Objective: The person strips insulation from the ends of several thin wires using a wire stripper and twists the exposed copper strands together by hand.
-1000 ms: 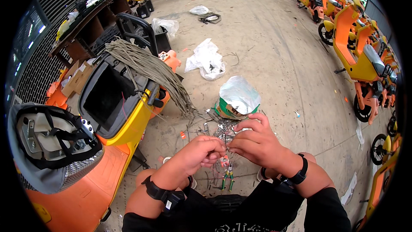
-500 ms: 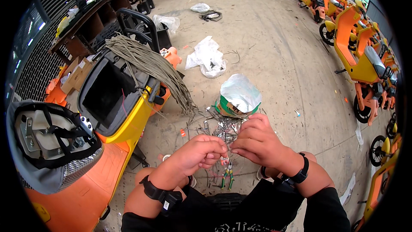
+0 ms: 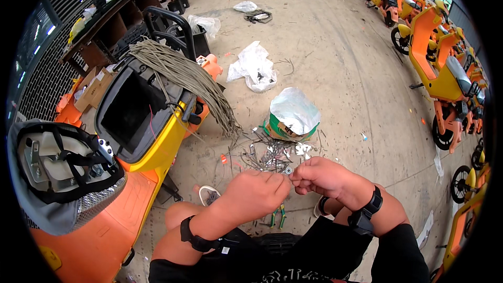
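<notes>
Both my hands meet low over the floor, fingertips closed together. Between them shows a small round grey piece (image 3: 288, 171) with a dark ring, too small to name. My left hand (image 3: 258, 191) is turned back-up, its thumb and fingers pinched at the piece. My right hand (image 3: 320, 178) pinches at it from the other side, fingers curled. Below them lie pliers (image 3: 282, 216) with green and yellow handles, partly hidden by my left hand. Beyond my hands are scattered offcuts of dark wire (image 3: 267, 152) and white bits (image 3: 303, 150).
A green bag (image 3: 293, 115) with a pale lining stands open beyond the scraps. At left is a yellow-orange scooter body (image 3: 152, 152) with a bundle of grey cables (image 3: 183, 78) draped over it. An upturned seat (image 3: 63, 173) lies nearer me. Orange scooters (image 3: 427, 68) line the right.
My left hand has rolled over to back-up and moved slightly right. My right hand has come down, and its fingers have curled in. The round grey piece has come into sight.
</notes>
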A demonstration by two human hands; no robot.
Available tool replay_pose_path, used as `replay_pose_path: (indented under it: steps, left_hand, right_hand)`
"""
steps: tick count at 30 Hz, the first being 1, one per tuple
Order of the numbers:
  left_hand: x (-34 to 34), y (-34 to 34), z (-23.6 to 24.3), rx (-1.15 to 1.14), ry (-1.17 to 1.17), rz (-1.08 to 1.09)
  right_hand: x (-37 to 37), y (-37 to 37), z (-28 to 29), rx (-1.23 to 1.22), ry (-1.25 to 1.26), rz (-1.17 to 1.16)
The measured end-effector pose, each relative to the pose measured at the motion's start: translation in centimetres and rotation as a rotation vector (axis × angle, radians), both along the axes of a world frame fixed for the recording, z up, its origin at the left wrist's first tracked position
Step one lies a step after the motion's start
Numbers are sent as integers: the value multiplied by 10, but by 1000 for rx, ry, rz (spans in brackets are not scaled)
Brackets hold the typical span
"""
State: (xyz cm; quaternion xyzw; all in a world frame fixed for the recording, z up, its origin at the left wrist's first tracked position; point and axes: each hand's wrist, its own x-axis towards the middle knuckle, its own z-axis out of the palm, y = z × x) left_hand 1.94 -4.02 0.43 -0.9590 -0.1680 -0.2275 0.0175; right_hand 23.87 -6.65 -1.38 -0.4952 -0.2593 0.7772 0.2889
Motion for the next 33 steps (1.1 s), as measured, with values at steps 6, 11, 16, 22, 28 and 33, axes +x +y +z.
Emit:
replay_pose_path:
  steps: [6,11,16,22,28,33]
  left_hand:
    - [6,1,-11,-364,-105,96]
    - [7,1,-16,-649,-171,162]
    - [5,6,-18,-737,-257,189]
    - [3,11,0,-1611,-294,254]
    - [-1,17,1,-2018,-392,174]
    - [-6,20,0,-2249,-388,87]
  right_hand:
    - [6,2,3,80,-49,20]
    - [4,-1,11,228,-228,113]
    - [11,-3,19,458,-490,141]
    - [11,-4,21,1286,-789,126]
    - [5,-1,33,1696,-999,172]
    - [7,2,22,1874,-963,176]
